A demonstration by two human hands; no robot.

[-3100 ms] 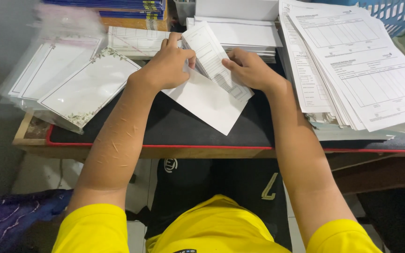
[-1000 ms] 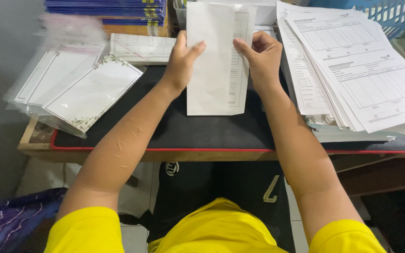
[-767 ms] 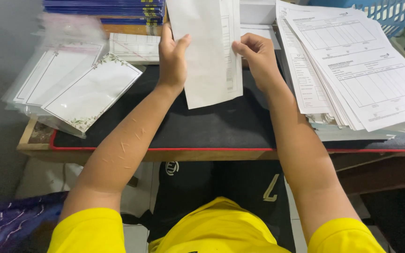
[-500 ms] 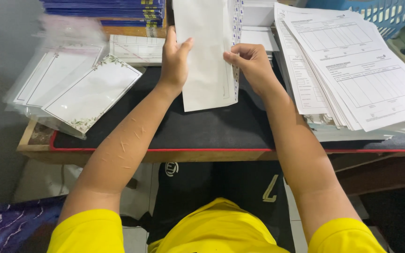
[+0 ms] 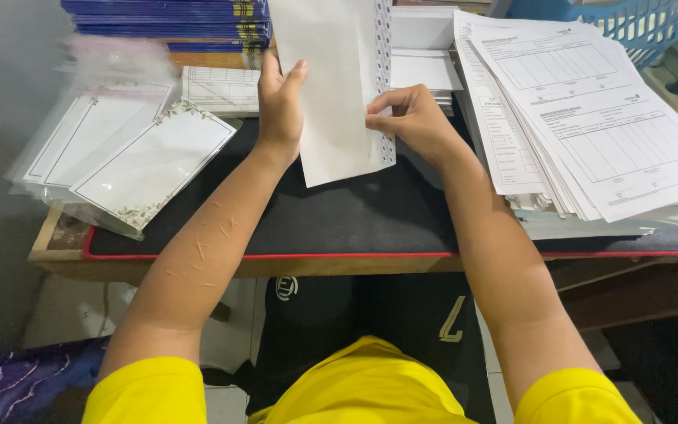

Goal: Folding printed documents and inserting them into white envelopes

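Two hands at work over wooden desk (image 5: pixel 56 255). Black mat (image 5: pixel 339 216) with red edging covers desk top. Tall stack of printed forms (image 5: pixel 590 118) at right, blue basket (image 5: pixel 653 20) behind it. Bagged bordered cards (image 5: pixel 131 153) at left, blue books (image 5: pixel 166 16) stacked at back. White envelope (image 5: pixel 331 94) held upright above mat, long, plain-faced, dotted strip down right edge. Left hand (image 5: pixel 280 106) grips envelope's left side, thumb on front. Right hand (image 5: pixel 410 122) pinches its right edge near bottom.
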